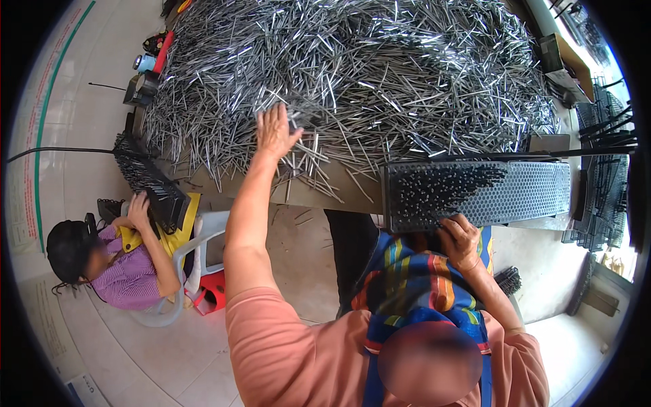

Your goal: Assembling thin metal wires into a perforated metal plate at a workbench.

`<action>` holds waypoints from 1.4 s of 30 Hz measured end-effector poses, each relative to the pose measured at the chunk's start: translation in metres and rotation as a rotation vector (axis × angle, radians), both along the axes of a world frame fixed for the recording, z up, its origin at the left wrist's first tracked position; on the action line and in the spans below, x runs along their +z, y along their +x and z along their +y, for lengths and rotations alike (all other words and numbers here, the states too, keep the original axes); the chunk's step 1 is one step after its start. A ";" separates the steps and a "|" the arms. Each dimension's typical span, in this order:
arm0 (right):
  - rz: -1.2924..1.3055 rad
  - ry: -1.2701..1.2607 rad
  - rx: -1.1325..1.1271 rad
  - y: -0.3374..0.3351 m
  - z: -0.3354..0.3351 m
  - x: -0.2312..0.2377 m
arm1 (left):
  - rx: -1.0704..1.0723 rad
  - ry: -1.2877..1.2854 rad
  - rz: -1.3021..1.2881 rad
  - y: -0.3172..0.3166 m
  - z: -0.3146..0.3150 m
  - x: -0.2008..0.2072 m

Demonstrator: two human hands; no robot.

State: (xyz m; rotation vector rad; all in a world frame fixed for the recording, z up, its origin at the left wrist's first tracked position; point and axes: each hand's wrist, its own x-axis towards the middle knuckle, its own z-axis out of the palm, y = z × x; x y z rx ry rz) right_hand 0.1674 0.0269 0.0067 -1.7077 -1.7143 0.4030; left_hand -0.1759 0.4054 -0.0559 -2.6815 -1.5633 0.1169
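Note:
A wide heap of thin silver-grey metal rods [420,74] covers the table. My left hand [274,132] reaches onto its near part, fingers stretched and thumb apart, touching loose rods; no rod shows clearly in it. A long perforated rack [522,193] lies at the table's near edge on the right. Dark rod ends [434,190] stand packed in its left part, while bare holes show in its right part. At the rack's near edge, my right hand [461,242] has its fingers curled against the rim; the thumb side is partly hidden.
A co-worker [102,261] in a purple striped top sits at the left with a black rack [152,180]. A cardboard box [566,68] stands at the table's right edge. More black racks [603,169] are beyond it. A red stool [209,294] is on the floor.

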 end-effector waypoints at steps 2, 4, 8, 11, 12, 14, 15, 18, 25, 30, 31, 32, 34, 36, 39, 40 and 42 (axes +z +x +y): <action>0.005 -0.009 -0.008 0.001 0.001 -0.001 | 0.031 -0.067 0.039 0.011 0.010 0.015; 0.004 -0.001 -0.024 0.002 0.002 -0.002 | 0.066 -0.201 0.115 0.035 0.019 0.031; -0.012 -0.039 -0.045 0.000 0.005 0.003 | 0.019 -0.058 0.054 0.054 0.013 0.019; -0.006 -0.031 -0.027 -0.001 0.009 0.003 | 0.139 0.009 0.058 0.041 0.023 0.000; -0.012 -0.040 -0.027 -0.003 0.011 0.003 | 0.176 0.076 0.037 0.038 0.026 -0.003; -0.035 -0.077 -0.044 -0.001 0.007 0.002 | 0.176 0.027 0.068 0.054 0.030 0.003; -0.038 -0.078 -0.051 0.000 0.006 0.001 | 0.185 -0.019 0.106 0.061 0.031 0.008; -0.038 -0.077 -0.067 0.000 0.007 -0.002 | 0.140 -0.039 0.123 0.056 0.027 0.002; -0.042 -0.081 -0.035 0.003 0.006 -0.001 | 0.134 -0.110 0.092 0.043 0.031 0.003; -0.010 -0.026 -0.047 0.001 0.004 0.000 | 0.039 -0.069 0.049 0.042 0.025 0.008; -0.008 -0.027 -0.044 0.001 0.004 0.001 | 0.073 -0.086 0.086 0.051 0.016 0.009; -0.010 -0.034 -0.048 0.002 0.004 0.002 | 0.076 -0.029 0.020 0.052 0.010 0.003; -0.014 -0.047 -0.057 0.002 0.004 0.002 | 0.145 -0.014 -0.112 0.050 -0.009 0.004; -0.011 -0.037 -0.032 0.002 0.005 0.002 | 0.250 -0.058 -0.242 0.047 -0.013 -0.004; -0.040 -0.031 -0.026 0.001 0.007 0.003 | 0.055 0.052 -0.197 0.021 -0.017 -0.013; -0.042 -0.035 -0.031 0.001 0.007 0.003 | 0.020 0.012 -0.215 0.022 -0.020 -0.010; -0.011 -0.027 -0.042 0.001 0.008 0.003 | 0.024 -0.019 -0.156 0.027 -0.025 -0.005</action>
